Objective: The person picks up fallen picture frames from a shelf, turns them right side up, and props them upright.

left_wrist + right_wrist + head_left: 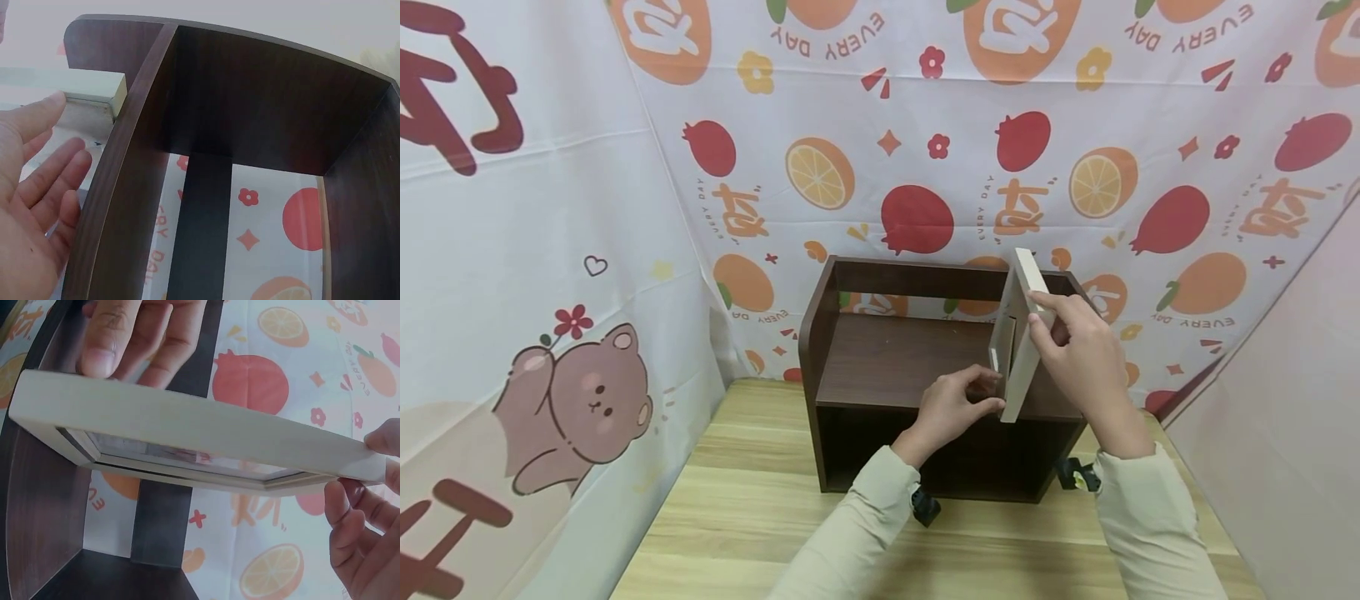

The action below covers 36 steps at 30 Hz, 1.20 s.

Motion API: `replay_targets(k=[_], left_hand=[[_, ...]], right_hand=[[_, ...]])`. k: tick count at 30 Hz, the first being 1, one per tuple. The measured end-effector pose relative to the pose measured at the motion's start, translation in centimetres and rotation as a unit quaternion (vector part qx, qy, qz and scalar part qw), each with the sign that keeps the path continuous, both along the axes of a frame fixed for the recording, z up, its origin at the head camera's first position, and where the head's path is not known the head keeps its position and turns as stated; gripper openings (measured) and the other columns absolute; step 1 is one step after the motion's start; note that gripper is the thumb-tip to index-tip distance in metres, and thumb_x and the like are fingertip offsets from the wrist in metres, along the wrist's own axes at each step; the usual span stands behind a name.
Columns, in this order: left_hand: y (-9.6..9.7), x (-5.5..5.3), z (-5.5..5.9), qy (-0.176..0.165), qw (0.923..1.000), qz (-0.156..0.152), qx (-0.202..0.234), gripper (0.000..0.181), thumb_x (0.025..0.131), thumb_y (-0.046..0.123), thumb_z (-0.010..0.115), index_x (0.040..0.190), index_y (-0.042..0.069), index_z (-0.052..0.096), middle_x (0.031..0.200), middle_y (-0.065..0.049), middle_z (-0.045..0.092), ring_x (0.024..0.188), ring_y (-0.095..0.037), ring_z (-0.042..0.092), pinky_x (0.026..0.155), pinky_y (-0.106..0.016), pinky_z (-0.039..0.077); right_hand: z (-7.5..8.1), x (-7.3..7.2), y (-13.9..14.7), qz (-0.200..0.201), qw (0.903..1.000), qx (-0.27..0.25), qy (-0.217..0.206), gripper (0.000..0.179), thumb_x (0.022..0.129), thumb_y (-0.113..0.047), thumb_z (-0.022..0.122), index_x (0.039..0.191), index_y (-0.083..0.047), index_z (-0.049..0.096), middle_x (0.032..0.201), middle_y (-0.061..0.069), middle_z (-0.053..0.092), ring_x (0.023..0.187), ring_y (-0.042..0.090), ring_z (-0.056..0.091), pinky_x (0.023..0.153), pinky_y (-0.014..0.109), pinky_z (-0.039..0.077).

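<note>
A white picture frame (1027, 358) stands upright, edge-on, on the upper shelf of a dark brown desktop shelf unit (910, 354). My right hand (1084, 354) grips its upper part; in the right wrist view that right hand (362, 531) pinches one end of the frame (187, 422). Low at the frame's back side is my left hand (951, 408). In the left wrist view this left hand (37, 200) touches the frame's edge (81, 84) with its thumb, the other fingers loosely bent. Whether those fingers touch the frame's back I cannot tell.
The shelf unit's side panel (816, 358) rises on the left, and a lower compartment (872, 446) lies beneath the shelf. The unit stands on a wood-grain table (752, 500). Behind it hangs a fruit-print cloth (865, 108); a bear-print cloth (467, 275) hangs on the left.
</note>
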<state>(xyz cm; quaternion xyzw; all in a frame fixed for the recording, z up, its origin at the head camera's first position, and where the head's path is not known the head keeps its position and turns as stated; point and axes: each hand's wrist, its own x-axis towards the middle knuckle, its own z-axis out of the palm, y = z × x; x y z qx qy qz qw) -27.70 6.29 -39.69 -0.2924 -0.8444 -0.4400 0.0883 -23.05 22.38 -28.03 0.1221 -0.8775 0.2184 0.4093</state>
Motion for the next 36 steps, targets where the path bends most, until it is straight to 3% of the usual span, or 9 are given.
replay_targets(k=[7, 16, 20, 23, 27, 36], left_hand=[[1.1, 0.0, 0.1, 0.036, 0.9990, 0.019, -0.018, 0.045, 0.084, 0.036, 0.074, 0.127, 0.026, 0.061, 0.124, 0.003, 0.067, 0.105, -0.016, 0.067, 0.074, -0.028, 0.054], [1.7, 0.1, 0.0, 0.034, 0.9993, 0.010, -0.010, 0.053, 0.085, 0.033, 0.073, 0.135, 0.025, 0.055, 0.132, 0.000, 0.063, 0.096, -0.019, 0.068, 0.062, -0.020, 0.045], [1.5, -0.1, -0.1, 0.044, 0.9990, 0.007, -0.010, 0.055, 0.086, 0.032, 0.073, 0.137, 0.026, 0.053, 0.133, 0.000, 0.062, 0.096, -0.019, 0.068, 0.063, -0.021, 0.047], [0.9, -0.1, -0.1, 0.058, 0.9983, 0.003, -0.011, 0.056, 0.087, 0.028, 0.073, 0.139, 0.027, 0.052, 0.137, 0.001, 0.059, 0.110, -0.017, 0.065, 0.077, -0.027, 0.053], [-0.4, 0.0, -0.1, 0.072, 0.9973, -0.004, -0.006, 0.057, 0.088, 0.021, 0.071, 0.141, 0.027, 0.050, 0.146, 0.001, 0.050, 0.126, -0.017, 0.056, 0.091, -0.036, 0.053], [-3.2, 0.1, 0.1, 0.073, 0.9969, -0.022, 0.020, 0.053, 0.091, 0.010, 0.065, 0.140, 0.023, 0.051, 0.146, -0.004, 0.050, 0.125, -0.023, 0.056, 0.089, -0.038, 0.054]], right_hand=[[-0.2, -0.1, 0.7, 0.014, 0.9997, -0.019, 0.009, 0.027, 0.092, -0.010, 0.060, 0.117, -0.008, 0.069, 0.077, 0.012, 0.056, 0.066, 0.023, 0.053, 0.057, 0.034, 0.037], [-0.4, 0.0, 1.2, 0.007, 0.9998, -0.019, 0.001, 0.028, 0.093, -0.011, 0.059, 0.119, -0.008, 0.068, 0.078, 0.013, 0.055, 0.067, 0.024, 0.052, 0.056, 0.034, 0.037], [-0.5, -0.1, 1.1, 0.008, 0.9999, -0.014, -0.005, 0.029, 0.094, -0.012, 0.059, 0.121, -0.009, 0.068, 0.083, 0.012, 0.058, 0.069, 0.023, 0.053, 0.058, 0.034, 0.038], [-0.6, -0.2, 0.8, 0.010, 0.9998, -0.014, -0.003, 0.029, 0.094, -0.013, 0.059, 0.122, -0.010, 0.067, 0.085, 0.011, 0.058, 0.070, 0.020, 0.051, 0.058, 0.033, 0.038], [-0.8, -0.3, 0.3, 0.004, 0.9998, -0.015, 0.008, 0.029, 0.095, -0.013, 0.058, 0.122, -0.012, 0.067, 0.084, 0.010, 0.056, 0.069, 0.019, 0.050, 0.058, 0.034, 0.038], [-1.1, -0.5, -0.6, 0.018, 0.9988, 0.020, 0.041, 0.029, 0.093, -0.013, 0.060, 0.121, -0.012, 0.068, 0.086, 0.010, 0.055, 0.066, 0.015, 0.048, 0.052, 0.032, 0.036]])
